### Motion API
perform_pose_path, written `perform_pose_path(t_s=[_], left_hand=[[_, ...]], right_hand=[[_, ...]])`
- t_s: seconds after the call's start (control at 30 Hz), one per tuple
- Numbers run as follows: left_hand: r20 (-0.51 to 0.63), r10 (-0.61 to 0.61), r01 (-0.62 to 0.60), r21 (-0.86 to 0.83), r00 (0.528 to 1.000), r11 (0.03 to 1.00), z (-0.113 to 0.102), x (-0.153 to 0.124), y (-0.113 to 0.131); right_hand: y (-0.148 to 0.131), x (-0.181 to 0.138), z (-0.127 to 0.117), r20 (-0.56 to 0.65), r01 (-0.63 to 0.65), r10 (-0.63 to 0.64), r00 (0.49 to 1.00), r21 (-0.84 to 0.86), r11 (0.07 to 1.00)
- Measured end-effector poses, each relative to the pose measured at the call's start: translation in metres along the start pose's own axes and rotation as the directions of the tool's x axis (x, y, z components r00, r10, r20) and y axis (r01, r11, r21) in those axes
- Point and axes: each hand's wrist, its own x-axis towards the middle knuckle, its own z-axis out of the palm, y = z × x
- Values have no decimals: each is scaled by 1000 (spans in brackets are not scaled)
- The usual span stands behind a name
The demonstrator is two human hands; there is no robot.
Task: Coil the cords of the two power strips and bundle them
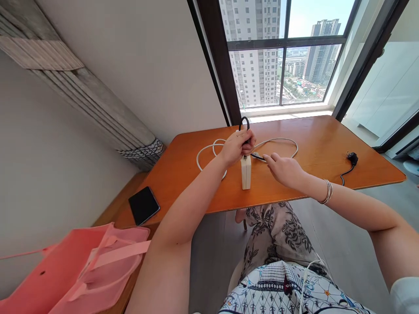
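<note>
My left hand (240, 145) is closed around a black cable (244, 119), which bends in a loop above the fist. Right beneath that fist a white power strip (246, 176) lies with its narrow end toward me; its far part is hidden. My right hand (284, 171) pinches a stretch of black cable that runs toward the left hand. Around both hands, a white cord (296, 150) curves in wide loops on the wooden table (314, 135). A black plug (352, 158) on a black cable lies near the table's right end.
A black tablet (144, 205) rests at the table's left end, beside a pink bag (108, 257). Behind the table is a window (284, 42) with a dark frame. A gathered grey curtain (108, 113) hangs at the left. My legs are below the near edge.
</note>
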Motion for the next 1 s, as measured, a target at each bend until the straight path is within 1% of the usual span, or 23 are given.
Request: perform_pose_path(t_s=[0.07, 0.17, 0.23, 0.27, 0.3, 0.37, 0.47, 0.53, 0.57, 0.63, 0.7, 0.73, 0.8, 0.87, 0.93, 1.0], left_hand=[[-23, 41, -40, 48, 999, 998, 3, 2, -3], [-62, 150, -143, 107, 987, 984, 7, 6, -10], [-32, 207, -202, 112, 978, 973, 10, 8, -15], [-3, 211, -210, 103, 977, 972, 12, 8, -16], [28, 193, -195, 90, 981, 977, 14, 8, -17], [75, 119, -124, 64, 990, 990, 16, 8, -18], [120, -13, 8, 38, 993, 999, 21, 5, -18], [174, -95, 92, 25, 980, 995, 24, 3, -16], [212, -132, 130, 23, 968, 991, 25, 2, -16], [287, -183, 184, 24, 940, 983, 26, -1, -14], [327, -202, 205, 25, 923, 978, 24, -3, -12], [328, -202, 208, 15, 923, 978, 22, -3, -10], [295, -188, 206, -32, 937, 978, 17, -3, -7], [230, -176, 200, -89, 957, 976, 13, -2, -5], [165, -184, 205, -121, 969, 971, 10, 1, -3], [117, -196, 211, -134, 974, 968, 9, 4, -3]], right_hand=[[2, -7, -9, -40, 46, -47, 998, -31, 998], [8, -14, -19, -134, 125, -128, 983, -31, 992], [13, -15, -25, -222, 177, -171, 960, 11, 984], [15, -15, -28, -268, 201, -182, 946, 45, 979], [18, -14, -31, -309, 224, -187, 933, 87, 971], [24, -11, -38, -381, 257, -172, 908, 185, 949], [32, -3, -49, -476, 285, -95, 874, 344, 895], [37, 5, -53, -519, 306, -30, 854, 455, 836], [39, 10, -54, -523, 326, -13, 852, 511, 795], [44, 20, -53, -480, 371, -31, 877, 634, 678], [49, 29, -49, -398, 380, -83, 914, 766, 519], [51, 32, -47, -359, 364, -97, 928, 825, 433], [56, 36, -44, -287, 299, -84, 954, 914, 276], [60, 37, -43, -216, 221, -46, 975, 962, 164], [61, 36, -45, -156, 157, -14, 988, 982, 101], [61, 34, -47, -129, 127, 21, 991, 990, 63]])
